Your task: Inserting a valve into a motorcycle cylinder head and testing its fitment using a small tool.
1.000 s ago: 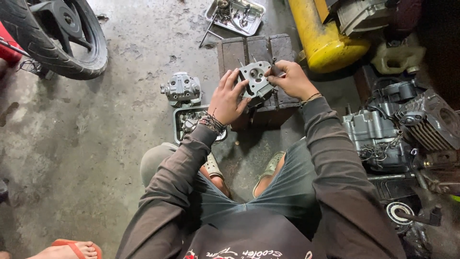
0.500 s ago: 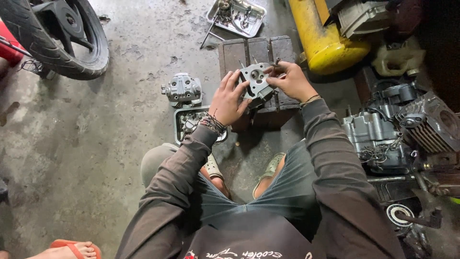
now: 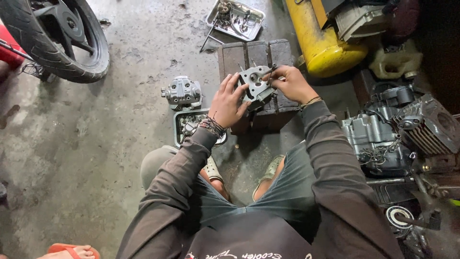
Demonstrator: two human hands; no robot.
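Between both hands' fingers (image 3: 233, 91), grey cylinder head (image 3: 256, 82) over wooden block (image 3: 254, 52).

A motorcycle repair workshop. Stained concrete floor (image 3: 86, 144), a tyre (image 3: 57, 38) on its wheel at upper left, an engine (image 3: 383, 139) with finned cylinder at right, a metal tray (image 3: 235, 19) of small parts, a yellow tank (image 3: 326, 43), a wooden block (image 3: 258, 52) as bench.

Grey metal engine part (image 3: 255, 82); yellow tank (image 3: 322, 41); black tyre (image 3: 52, 43); silver tray (image 3: 235, 19); dark-brown wooden block (image 3: 254, 52).
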